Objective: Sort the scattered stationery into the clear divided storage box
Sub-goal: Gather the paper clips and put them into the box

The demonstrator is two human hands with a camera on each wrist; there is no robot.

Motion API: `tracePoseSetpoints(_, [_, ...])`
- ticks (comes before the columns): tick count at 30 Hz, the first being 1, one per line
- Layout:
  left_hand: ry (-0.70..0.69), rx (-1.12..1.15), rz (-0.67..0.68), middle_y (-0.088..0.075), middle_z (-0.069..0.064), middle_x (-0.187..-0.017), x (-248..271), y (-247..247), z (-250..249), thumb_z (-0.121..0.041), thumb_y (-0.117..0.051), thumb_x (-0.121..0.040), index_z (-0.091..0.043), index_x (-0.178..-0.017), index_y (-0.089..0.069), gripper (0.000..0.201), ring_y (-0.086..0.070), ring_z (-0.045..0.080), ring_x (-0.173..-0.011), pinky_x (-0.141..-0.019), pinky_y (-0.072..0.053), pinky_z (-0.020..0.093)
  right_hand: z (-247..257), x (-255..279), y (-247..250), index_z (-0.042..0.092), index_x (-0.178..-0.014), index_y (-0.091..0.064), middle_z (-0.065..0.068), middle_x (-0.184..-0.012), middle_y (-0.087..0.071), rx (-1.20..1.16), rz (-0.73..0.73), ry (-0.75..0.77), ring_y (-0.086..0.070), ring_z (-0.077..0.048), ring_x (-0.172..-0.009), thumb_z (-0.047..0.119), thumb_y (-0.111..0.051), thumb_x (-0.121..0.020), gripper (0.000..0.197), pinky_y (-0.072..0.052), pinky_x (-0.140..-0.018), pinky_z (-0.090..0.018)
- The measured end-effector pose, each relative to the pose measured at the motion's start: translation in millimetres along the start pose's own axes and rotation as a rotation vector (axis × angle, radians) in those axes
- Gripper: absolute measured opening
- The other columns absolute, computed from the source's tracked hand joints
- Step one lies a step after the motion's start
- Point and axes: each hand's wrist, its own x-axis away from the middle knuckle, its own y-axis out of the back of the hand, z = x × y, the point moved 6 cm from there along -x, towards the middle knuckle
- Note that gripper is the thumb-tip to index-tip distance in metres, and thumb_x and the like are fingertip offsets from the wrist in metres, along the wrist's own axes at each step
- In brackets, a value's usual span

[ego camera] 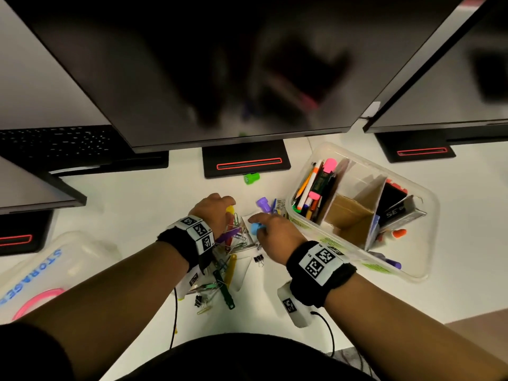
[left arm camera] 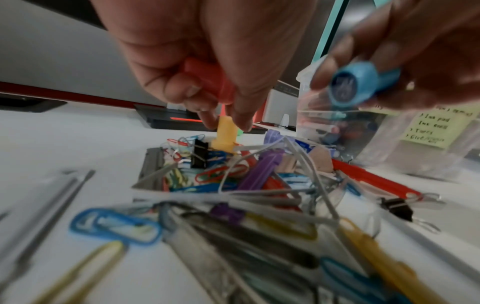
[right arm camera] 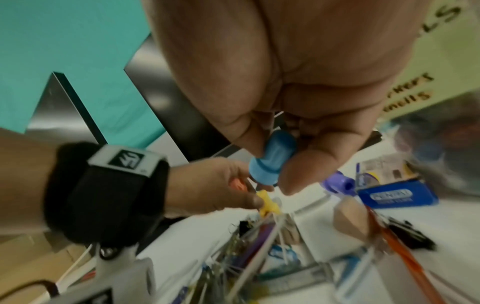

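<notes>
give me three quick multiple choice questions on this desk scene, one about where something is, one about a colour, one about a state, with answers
1. Where does the green stamp lie?
A. in the storage box
B. on the desk by the middle monitor stand
C. in the left hand

2. What colour is the stamp the right hand holds?
A. blue
B. green
C. black

3. How does the left hand stand?
A. flat on the desk
B. open in the air
C. pinching a yellow stamp, with a red one in the palm

Answers: 1 B, it sits loose below the stand. 2 A, the blue stamp shows between thumb and fingers. 3 C, fingertips close on the yellow stamp while the red stamp sits under curled fingers.
</notes>
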Motion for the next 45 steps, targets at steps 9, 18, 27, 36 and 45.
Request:
tracePoseSetpoints(9, [-0.149, 0.168, -0.29, -0.06, 0.007, -0.112, 19, 46, -37, -0.024, -0.053, -0.09, -0.017, -0.116, -0.057, 0.026, -0.058, 0.024, -0.098, -0.083, -0.043, 0.029, 12, 27, 65, 0.021, -0.11, -0.055, -0.007, -0.089, -0.066, -0.124, -0.084, 0.055, -0.06, -0.018, -0.068, 0.014, -0.054, -0.088, 0.023, -0.054, -0.068, -0.032])
tracePoseSetpoints(18, [-0.524, 0.346, -0.161, -0.057, 0.005, -0.108, 43, 50, -178, -0.012, -0.055, -0.086, -0.015, -0.109, -0.06, 0.024, -0.054, 0.018, -0.09, -0.073, -0.034, 0.014, -74, 50, 140, 0.017, -0.097, -0.051, -0.007, -0.081, -0.059, -0.018, -0.257, -0.266, -0.056, -0.024, -0.073, 0.018, -0.058, -0.086, 0.013, -0.039, -0.064, -0.025])
tracePoseSetpoints(27, [-0.514, 0.39, 0.077, -0.053, 0.01, -0.126, 34, 12, -213, -0.008, -0.058, -0.082, -0.018, -0.134, -0.039, 0.056, -0.053, 0.023, -0.116, -0.097, -0.049, 0.038, -95, 65, 139, 0.008, -0.11, -0.058, -0.011, -0.101, -0.063, 0.062, -0.228, -0.348, -0.058, -0.024, -0.092, 0.015, -0.063, -0.081, 0.03, -0.042, -0.073, -0.027])
tracePoseSetpoints(36, [-0.327, 0.474, -0.303, -0.066, 0.002, -0.103, 22, 64, -105, 0.003, -0.051, -0.082, -0.012, -0.1, -0.066, 0.028, -0.058, 0.009, -0.088, -0.075, -0.046, 0.014, -25, 41, 110, 0.017, -0.075, -0.059, -0.005, -0.083, -0.063, -0.019, -0.169, -0.124, -0.063, -0.024, -0.081, 0.01, -0.053, -0.086, 0.014, -0.048, -0.073, -0.026])
tracePoseSetpoints(45, [-0.078, 0.116, -0.077, -0.06, 0.007, -0.113, 2, 24, 15, -0.002, -0.053, -0.082, -0.015, -0.106, -0.066, 0.03, -0.056, 0.023, -0.107, -0.087, -0.037, 0.019, 22, -29, -9, 0.001, -0.131, -0.042, -0.02, -0.137, -0.038, 0.202, 0.07, -0.113, -0.041, -0.034, -0.125, 0.009, -0.044, -0.091, 0.041, -0.038, -0.102, -0.037])
